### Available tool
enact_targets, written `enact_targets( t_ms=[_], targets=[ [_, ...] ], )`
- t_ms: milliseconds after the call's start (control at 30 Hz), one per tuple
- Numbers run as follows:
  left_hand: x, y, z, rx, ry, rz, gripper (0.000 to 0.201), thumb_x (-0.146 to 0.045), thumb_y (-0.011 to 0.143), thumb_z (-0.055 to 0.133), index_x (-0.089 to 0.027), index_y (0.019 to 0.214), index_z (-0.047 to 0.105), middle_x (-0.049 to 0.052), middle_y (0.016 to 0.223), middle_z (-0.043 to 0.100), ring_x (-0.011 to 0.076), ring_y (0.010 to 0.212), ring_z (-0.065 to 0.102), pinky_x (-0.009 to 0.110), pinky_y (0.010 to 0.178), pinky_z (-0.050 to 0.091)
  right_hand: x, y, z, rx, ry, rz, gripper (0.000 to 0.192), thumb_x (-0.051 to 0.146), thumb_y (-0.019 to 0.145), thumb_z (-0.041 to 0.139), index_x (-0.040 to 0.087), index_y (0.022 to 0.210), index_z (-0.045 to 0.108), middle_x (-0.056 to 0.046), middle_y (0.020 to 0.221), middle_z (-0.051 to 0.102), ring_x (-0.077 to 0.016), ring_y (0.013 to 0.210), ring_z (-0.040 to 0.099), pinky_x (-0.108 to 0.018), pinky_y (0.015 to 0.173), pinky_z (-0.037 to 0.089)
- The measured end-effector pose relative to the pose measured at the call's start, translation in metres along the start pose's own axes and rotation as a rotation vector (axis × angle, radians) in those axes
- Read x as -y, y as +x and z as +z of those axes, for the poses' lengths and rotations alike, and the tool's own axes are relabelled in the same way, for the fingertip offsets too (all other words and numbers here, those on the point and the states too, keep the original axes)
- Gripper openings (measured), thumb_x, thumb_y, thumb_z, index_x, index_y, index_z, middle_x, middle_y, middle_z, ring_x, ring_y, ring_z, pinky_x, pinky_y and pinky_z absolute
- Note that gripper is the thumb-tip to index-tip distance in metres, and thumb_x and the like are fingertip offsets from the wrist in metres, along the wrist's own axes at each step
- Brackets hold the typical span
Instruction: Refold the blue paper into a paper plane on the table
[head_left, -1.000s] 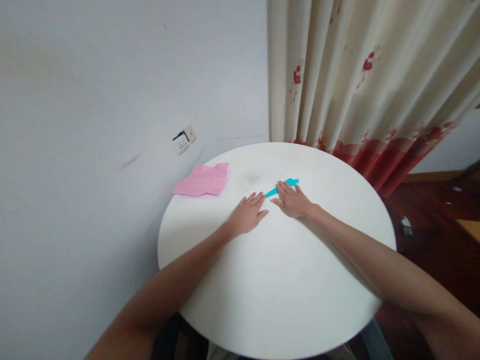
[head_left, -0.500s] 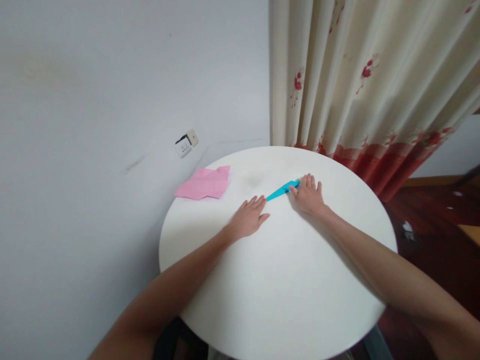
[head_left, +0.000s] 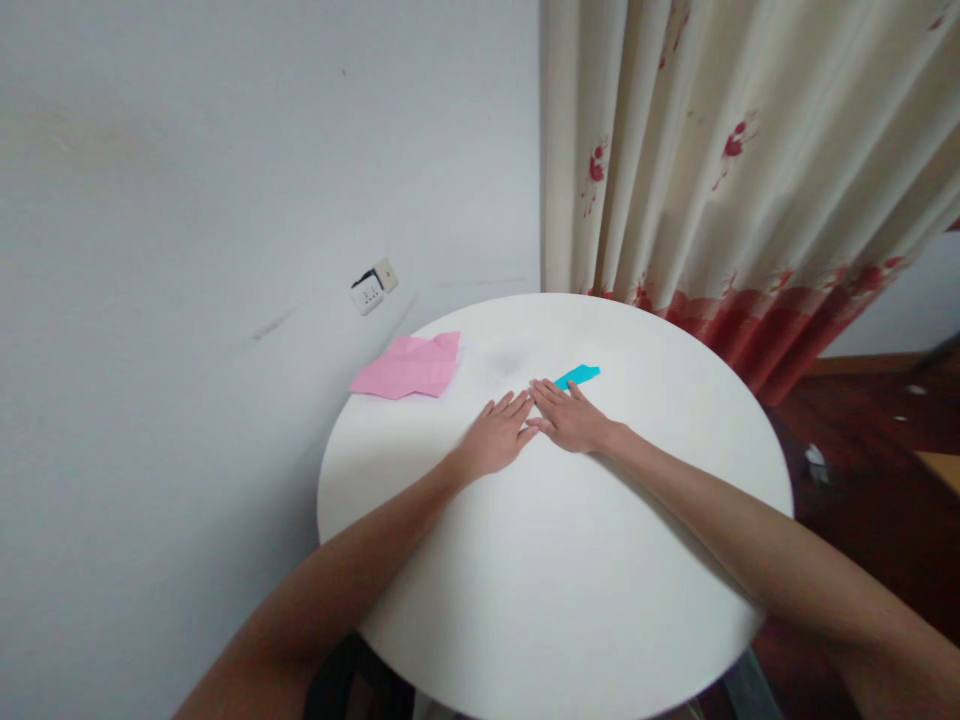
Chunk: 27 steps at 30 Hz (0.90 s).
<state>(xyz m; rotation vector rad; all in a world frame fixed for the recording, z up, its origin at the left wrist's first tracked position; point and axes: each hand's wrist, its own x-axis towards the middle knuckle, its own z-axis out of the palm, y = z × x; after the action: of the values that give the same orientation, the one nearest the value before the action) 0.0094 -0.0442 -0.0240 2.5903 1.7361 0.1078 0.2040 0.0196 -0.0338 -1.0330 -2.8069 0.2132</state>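
A narrow folded strip of blue paper (head_left: pixel 578 376) lies on the round white table (head_left: pixel 570 570). My right hand (head_left: pixel 571 418) lies flat, palm down, over the strip's near left end, so only the far end shows. Beside it, my left hand (head_left: pixel 497 436) rests flat on the table, its fingertips touching those of the right hand. Whether the left fingers cover any of the strip I cannot tell. A folded pink paper (head_left: pixel 409 367) lies at the table's far left edge, apart from both hands.
A white wall with a socket (head_left: pixel 373 287) stands to the left of the table. Behind the table hangs a cream curtain (head_left: pixel 720 170) with red flowers. Dark wooden floor (head_left: pixel 870 450) shows to the right.
My right hand slid to the far right end of the blue strip, then back left along it until its fingertips met my left hand. The left hand stayed still.
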Motion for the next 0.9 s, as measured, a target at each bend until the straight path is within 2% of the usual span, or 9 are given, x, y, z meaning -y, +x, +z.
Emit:
enact_targets(
  t_ms=[200,333,533,633,733,800,900],
  targets=[
    [0.001,-0.001,-0.001,0.01,0.01,0.005,0.059,-0.048,0.106,0.03,-0.017,0.157,0.032,0.011,0.165,0.028,0.0305,0.152,0.026,0.054,0.119,0.029,0.001,0.001,0.0,-0.003,0.007,0.009,0.079,0.063,0.102,0.01,0.011,0.16,0.023,-0.015,0.166,0.018,-0.0304,0.154,0.015,-0.061,0.121,0.015],
    [0.003,-0.001,0.0,0.014,0.007,0.007,0.059,-0.048,0.106,0.032,-0.018,0.158,0.03,0.009,0.165,0.028,0.0302,0.152,0.025,0.054,0.12,0.028,-0.012,0.0,-0.004,-0.008,0.007,0.056,0.08,0.063,0.102,0.008,0.011,0.159,0.026,-0.015,0.165,0.022,-0.0288,0.154,0.018,-0.058,0.122,0.015],
    [0.004,-0.003,0.002,0.022,0.009,0.003,0.059,-0.046,0.106,0.032,-0.017,0.157,0.03,0.01,0.165,0.028,0.0313,0.152,0.025,0.054,0.12,0.027,-0.052,-0.004,-0.008,-0.025,-0.017,0.283,0.071,0.057,0.104,0.016,0.014,0.159,0.027,-0.013,0.166,0.024,-0.029,0.153,0.02,-0.061,0.121,0.017],
    [0.004,-0.004,0.002,0.026,0.006,0.003,0.058,-0.046,0.106,0.032,-0.018,0.157,0.031,0.009,0.165,0.027,0.031,0.153,0.024,0.054,0.12,0.026,-0.063,-0.005,-0.008,-0.056,-0.017,0.395,0.07,0.055,0.104,0.017,0.012,0.158,0.028,-0.014,0.165,0.025,-0.0302,0.153,0.02,-0.062,0.12,0.017],
    [0.004,-0.004,0.002,0.02,0.008,0.003,0.059,-0.046,0.106,0.032,-0.017,0.157,0.031,0.009,0.165,0.027,0.0307,0.153,0.024,0.053,0.121,0.026,-0.06,-0.005,-0.009,-0.148,-0.027,0.493,0.07,0.052,0.104,0.019,0.006,0.156,0.029,-0.019,0.164,0.025,-0.0322,0.153,0.02,-0.062,0.12,0.018],
    [0.003,-0.004,0.002,0.014,0.009,0.003,0.059,-0.046,0.106,0.032,-0.016,0.157,0.031,0.009,0.165,0.027,0.0306,0.153,0.024,0.053,0.121,0.027,-0.051,-0.005,-0.011,-0.241,-0.047,0.498,0.07,0.05,0.105,0.019,0.003,0.157,0.027,-0.021,0.165,0.022,-0.0323,0.154,0.018,-0.061,0.121,0.016],
    [0.002,-0.003,0.001,0.013,0.004,0.007,0.059,-0.046,0.106,0.032,-0.017,0.157,0.03,0.009,0.165,0.027,0.0304,0.152,0.024,0.054,0.12,0.027,-0.029,-0.004,-0.009,-0.277,-0.057,0.327,0.068,0.047,0.106,0.016,0.003,0.157,0.026,-0.019,0.165,0.022,-0.0292,0.154,0.016,-0.059,0.122,0.014]
  ],
)
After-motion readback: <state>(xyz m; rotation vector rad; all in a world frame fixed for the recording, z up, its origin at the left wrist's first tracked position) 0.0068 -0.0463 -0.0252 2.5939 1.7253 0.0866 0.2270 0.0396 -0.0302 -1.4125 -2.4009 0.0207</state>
